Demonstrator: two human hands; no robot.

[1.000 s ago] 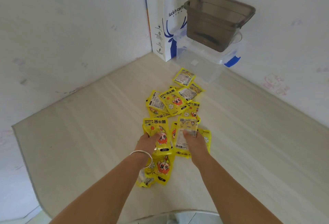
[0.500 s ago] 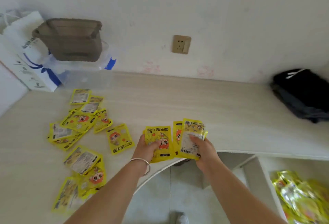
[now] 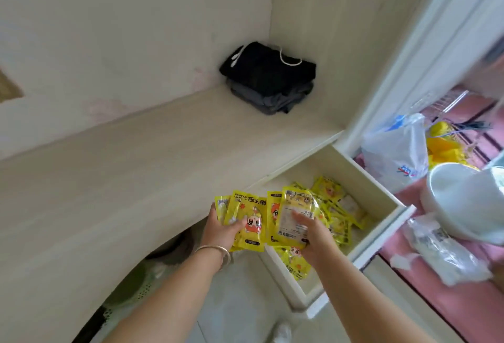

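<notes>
My left hand [image 3: 221,229], with a silver bangle on its wrist, grips a few yellow hand-warmer packets [image 3: 246,217] fanned out in front of it. My right hand [image 3: 313,231] holds more yellow packets [image 3: 293,213], the top one turned with its printed back up. Both bundles hang just past the desk's curved front edge, at the near left corner of an open white drawer [image 3: 392,201]. Several more yellow packets [image 3: 336,214] lie loose inside that drawer, partly hidden by my right hand.
A pale wooden desk [image 3: 131,173] runs along the wall, with folded black and grey clothes [image 3: 270,78] in its far corner. To the right lie a white plastic bag [image 3: 395,157], a white bowl [image 3: 463,206] and clear wrappers [image 3: 441,252] on a pink surface.
My view has swung right, away from the packets scattered on the desk and the bins. Both hands carried their packets off the desk to the open drawer.
</notes>
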